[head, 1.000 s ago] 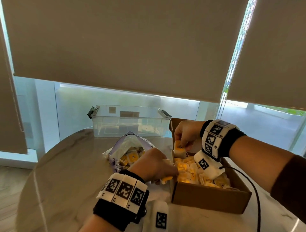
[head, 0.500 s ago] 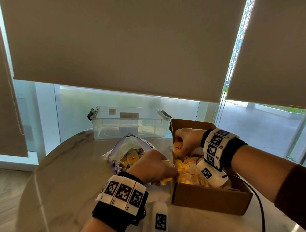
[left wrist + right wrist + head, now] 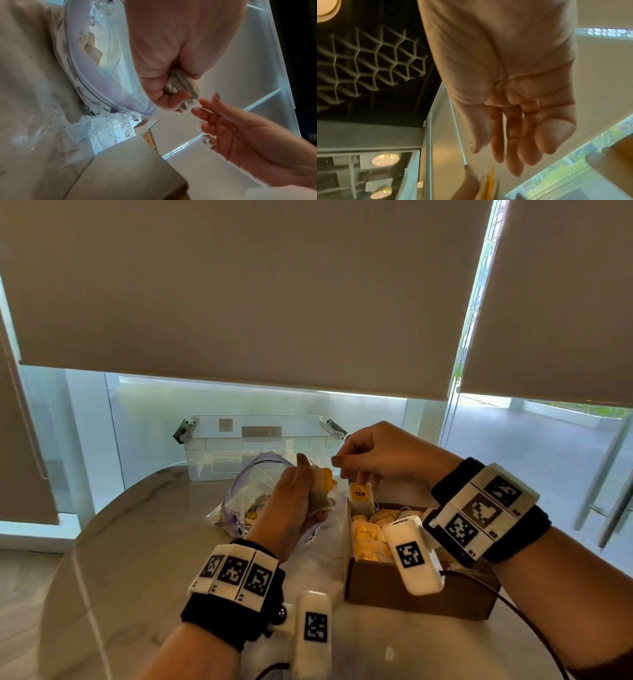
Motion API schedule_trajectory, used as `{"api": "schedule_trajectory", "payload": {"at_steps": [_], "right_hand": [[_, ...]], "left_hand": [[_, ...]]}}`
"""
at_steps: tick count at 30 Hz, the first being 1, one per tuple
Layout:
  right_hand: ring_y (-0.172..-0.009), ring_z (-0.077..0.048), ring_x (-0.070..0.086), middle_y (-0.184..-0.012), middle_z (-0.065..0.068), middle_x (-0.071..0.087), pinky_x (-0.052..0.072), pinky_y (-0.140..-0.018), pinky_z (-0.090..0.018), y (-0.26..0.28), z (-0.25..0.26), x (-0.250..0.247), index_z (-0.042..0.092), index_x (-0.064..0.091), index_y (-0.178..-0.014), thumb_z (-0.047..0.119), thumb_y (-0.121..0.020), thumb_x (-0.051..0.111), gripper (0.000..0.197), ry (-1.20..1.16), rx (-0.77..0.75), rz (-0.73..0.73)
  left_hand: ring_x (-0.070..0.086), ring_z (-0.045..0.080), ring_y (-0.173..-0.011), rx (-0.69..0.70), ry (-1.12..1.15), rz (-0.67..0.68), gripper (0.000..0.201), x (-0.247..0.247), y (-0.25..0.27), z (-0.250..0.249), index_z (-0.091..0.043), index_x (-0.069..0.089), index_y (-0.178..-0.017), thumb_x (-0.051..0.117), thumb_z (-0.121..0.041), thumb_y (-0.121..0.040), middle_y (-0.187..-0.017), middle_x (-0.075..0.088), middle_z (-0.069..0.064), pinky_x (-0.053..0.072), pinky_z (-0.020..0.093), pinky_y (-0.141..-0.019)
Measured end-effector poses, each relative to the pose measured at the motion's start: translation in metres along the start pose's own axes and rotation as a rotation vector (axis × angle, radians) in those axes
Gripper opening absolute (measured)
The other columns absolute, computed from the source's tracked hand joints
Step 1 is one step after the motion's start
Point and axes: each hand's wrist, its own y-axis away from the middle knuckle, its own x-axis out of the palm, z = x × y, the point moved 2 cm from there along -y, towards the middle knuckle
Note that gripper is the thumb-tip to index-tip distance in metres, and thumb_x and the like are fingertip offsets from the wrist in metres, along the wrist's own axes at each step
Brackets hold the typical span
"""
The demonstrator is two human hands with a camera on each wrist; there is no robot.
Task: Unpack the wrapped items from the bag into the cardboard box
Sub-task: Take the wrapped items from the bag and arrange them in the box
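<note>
Wrapped items [image 3: 320, 491] half-hidden in left hand [image 3: 294, 501], count unclear.

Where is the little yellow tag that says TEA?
In the head view the TEA tag hangs from the right hand, just above the far left corner of the cardboard box, right of the left hand.

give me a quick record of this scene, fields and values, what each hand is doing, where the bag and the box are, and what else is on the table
left hand: grips a bunch of tea bags, raised above the table
right hand: pinches a string; one tea bag with a yellow TEA tag hangs over the box
box: cardboard, open, part filled with tea bags
bag: clear zip bag, open, left of the box, items inside
bin: clear plastic, behind the bag
table: round, marbled
</note>
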Motion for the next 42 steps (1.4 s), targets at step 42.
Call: {"api": "schedule_trajectory", "payload": {"at_steps": [42], "right_hand": [[-0.059,-0.014,0.066,-0.082,-0.007,0.062,0.058,-0.055,-0.023,0.003,0.019,0.007,0.011,0.056,-0.09,0.005,-0.089,0.059,0.008,-0.335,0.085,-0.173]], "left_hand": [[0.068,0.006,-0.081,0.19,0.1,0.038,0.038,-0.002,0.002,-0.005,-0.021,0.055,-0.114,0.055,-0.032,-0.077,-0.099,0.068,0.001,0.052,0.016,-0.07]]}}
